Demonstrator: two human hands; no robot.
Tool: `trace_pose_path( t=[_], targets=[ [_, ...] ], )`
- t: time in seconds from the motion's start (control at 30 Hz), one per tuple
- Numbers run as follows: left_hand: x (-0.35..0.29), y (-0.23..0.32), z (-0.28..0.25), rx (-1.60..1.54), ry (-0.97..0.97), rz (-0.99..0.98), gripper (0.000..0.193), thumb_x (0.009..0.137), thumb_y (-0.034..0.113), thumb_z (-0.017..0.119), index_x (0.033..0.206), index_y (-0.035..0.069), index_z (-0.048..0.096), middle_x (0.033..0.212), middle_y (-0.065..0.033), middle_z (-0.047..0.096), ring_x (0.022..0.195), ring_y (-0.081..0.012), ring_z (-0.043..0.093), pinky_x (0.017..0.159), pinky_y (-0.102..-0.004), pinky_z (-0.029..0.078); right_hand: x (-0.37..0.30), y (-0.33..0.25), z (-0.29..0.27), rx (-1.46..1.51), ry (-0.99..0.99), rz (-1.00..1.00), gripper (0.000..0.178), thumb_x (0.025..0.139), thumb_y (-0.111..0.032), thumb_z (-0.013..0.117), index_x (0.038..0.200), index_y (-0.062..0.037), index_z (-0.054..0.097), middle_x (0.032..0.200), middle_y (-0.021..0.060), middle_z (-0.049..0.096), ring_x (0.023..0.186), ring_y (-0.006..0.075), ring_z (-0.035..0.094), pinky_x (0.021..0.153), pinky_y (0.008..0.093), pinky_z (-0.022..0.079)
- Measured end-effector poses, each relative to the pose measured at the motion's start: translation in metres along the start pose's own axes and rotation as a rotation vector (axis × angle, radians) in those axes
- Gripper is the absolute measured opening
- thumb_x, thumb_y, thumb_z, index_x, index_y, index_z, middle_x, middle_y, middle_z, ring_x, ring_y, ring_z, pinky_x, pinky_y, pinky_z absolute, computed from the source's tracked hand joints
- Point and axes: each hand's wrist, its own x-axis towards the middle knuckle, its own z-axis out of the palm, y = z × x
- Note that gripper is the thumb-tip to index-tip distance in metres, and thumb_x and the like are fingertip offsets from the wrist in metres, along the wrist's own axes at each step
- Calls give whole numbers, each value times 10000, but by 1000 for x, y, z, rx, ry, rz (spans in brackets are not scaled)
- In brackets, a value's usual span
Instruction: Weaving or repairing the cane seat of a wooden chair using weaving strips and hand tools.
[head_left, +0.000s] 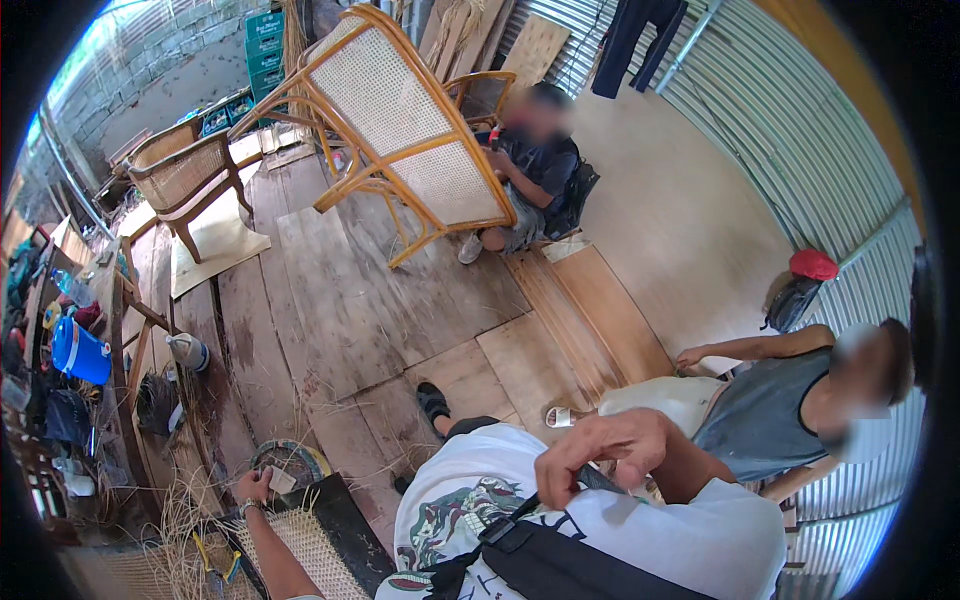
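Observation:
At the lower left, my left hand (252, 488) has its fingers closed at a small pale flat piece (283, 481), beside a dark round rim (290, 450) with a yellowish edge. Below that hand, woven cane webbing (312, 548) lies against a black panel (352, 530), and loose cane strands (180, 500) spread to its left. A yellow-handled tool (203, 550) rests among the strands. My right hand (605, 455) is raised in front of my chest, fingers curled, close to the black strap (515, 522) of a bag (570, 560). What its fingers hold, if anything, is hidden.
A large cane-panelled rattan chair (390, 90) lies tipped ahead, with a person (540, 160) seated behind it. Another person (770, 400) is close on my right. A wooden armchair (185, 175) stands far left. A blue jug (82, 350) sits on the left bench.

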Motion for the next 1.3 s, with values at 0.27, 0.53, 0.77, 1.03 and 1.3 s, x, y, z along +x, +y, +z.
trace_pose_path(
  t=[0.27,0.53,0.77,1.03,1.3],
  targets=[
    [5,-6,2,-5,-57,-53,602,800,677,642,934,102,760,882,-137,742,840,-317,713,755,-424,541,14,0,4,-13,85,-4,831,919,-712,498,1102,92,602,1098,208,601,978,297,572,825,367,446],
    [-3,-5,1,13,57,42,659,808,659,644,770,2,680,741,-196,675,695,-332,655,661,-441,485,6,25,-8,135,-154,134,891,890,-753,501,1173,89,568,1144,185,558,1003,250,526,802,350,435],
    [-5,15,-12,22,-72,-32,598,804,665,642,959,100,757,926,-156,738,884,-325,710,786,-428,537,21,6,5,25,-39,-4,870,906,-730,503,1178,93,571,1165,190,536,957,245,516,779,343,438],
    [18,-21,20,-93,43,7,621,814,634,673,773,15,702,658,-121,694,654,-268,697,657,-403,531,23,9,-16,63,-226,-150,867,899,-737,503,1066,106,617,1155,239,570,924,285,563,801,378,459],
    [12,6,6,68,-18,7,630,792,671,642,894,59,753,985,-202,721,912,-388,688,838,-467,536,14,18,3,25,-14,-35,821,929,-706,473,1247,47,561,1194,157,537,987,207,498,767,284,385]
  ],
)
